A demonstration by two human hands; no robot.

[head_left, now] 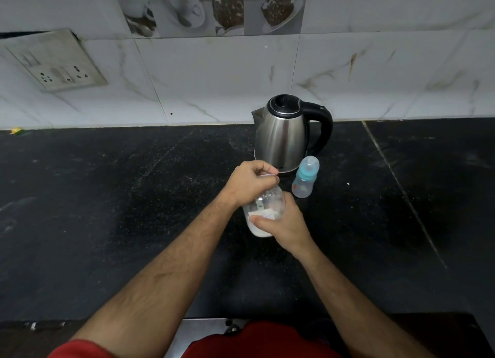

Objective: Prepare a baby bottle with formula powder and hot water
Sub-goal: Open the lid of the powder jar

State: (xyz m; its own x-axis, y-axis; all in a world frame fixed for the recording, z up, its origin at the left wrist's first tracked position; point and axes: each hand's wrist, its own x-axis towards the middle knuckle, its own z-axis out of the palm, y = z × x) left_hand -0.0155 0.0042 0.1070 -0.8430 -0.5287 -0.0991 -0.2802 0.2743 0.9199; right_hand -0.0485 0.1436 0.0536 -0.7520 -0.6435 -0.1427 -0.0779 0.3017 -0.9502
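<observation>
So the clear jar (263, 213) of white formula powder sits on the black counter, tilted a bit, powder filling only the lower part, with a white label on its side (text too small to read). Its top is hidden under a hand. The baby bottle (304, 178) stands just to its right, translucent with a teal collar and clear cap still on. Right behind it is the steel kettle (284, 135), lid shut, black handle pointing right.
</observation>
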